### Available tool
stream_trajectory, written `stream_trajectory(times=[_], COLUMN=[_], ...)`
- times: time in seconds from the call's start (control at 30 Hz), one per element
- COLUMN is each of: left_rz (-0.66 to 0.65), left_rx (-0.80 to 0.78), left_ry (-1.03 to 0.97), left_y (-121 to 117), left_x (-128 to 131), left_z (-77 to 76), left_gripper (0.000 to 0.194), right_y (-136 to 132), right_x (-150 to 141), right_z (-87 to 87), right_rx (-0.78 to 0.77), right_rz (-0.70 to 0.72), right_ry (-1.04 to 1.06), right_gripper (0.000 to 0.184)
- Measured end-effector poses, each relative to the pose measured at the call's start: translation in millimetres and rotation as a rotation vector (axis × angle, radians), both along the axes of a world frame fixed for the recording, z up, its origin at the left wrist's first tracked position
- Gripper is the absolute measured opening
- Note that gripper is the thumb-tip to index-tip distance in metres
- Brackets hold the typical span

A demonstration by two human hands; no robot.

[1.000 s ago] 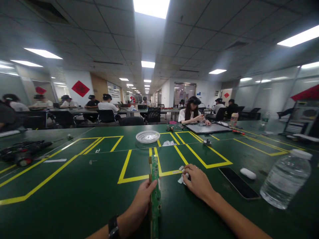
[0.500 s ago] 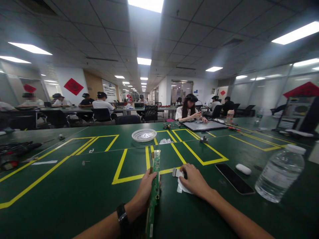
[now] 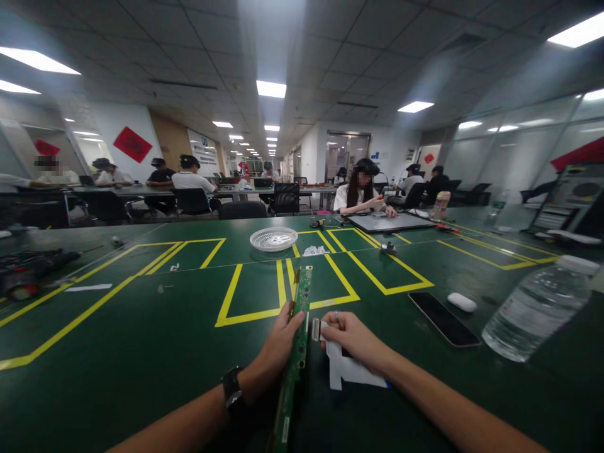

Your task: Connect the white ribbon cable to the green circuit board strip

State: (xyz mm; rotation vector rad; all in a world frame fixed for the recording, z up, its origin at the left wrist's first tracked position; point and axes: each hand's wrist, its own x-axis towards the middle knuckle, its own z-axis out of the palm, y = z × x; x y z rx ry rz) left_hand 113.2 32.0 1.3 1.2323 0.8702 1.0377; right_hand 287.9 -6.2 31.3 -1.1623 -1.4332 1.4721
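A long, narrow green circuit board (image 3: 302, 340) stands tilted in front of me, its lower end running off the bottom of view. My left hand (image 3: 280, 343) is closed around its left edge, thumb on the board's face. Just right of the board, my right hand (image 3: 352, 333) pinches a white flat ribbon cable (image 3: 336, 365) near its end connector (image 3: 316, 329). The connector is close beside the board; whether they touch I cannot tell. Folded lengths of the cable hang below the right hand toward the green table (image 3: 189, 377).
To the right lie a black phone (image 3: 443, 319), a white earbud case (image 3: 462, 302) and a large water bottle (image 3: 540, 308). A white plastic basket (image 3: 274, 240) sits ahead among yellow tape (image 3: 255, 319) outlines. Tools (image 3: 28, 270) lie far left. A person (image 3: 361, 192) works across the table.
My right hand has lifted the ribbon cable off the table and brought its connector left, close to the board. The board is still in my left hand, turned slightly more face-on.
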Motion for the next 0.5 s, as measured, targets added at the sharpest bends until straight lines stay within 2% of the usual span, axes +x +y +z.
stream_trajectory(times=[0.13,0.27,0.5], left_rz=[-0.070,-0.096,-0.118], left_rx=[-0.007,-0.005,-0.020], left_ry=[0.007,0.022,0.009], left_y=[-0.1,0.3,-2.4], left_x=[-0.1,-0.2,-0.2], left_z=[-4.0,-5.1,-0.5], left_gripper=[0.033,0.034,0.036], right_y=[-3.9,-3.7,-1.2], right_x=[-3.3,-3.0,-2.7], right_z=[4.8,-0.7,-5.2], right_rx=[-0.022,-0.045,-0.029], right_rz=[-0.014,-0.009,-0.061], right_ry=[0.018,0.046,0.065], right_gripper=[0.028,0.035,0.035])
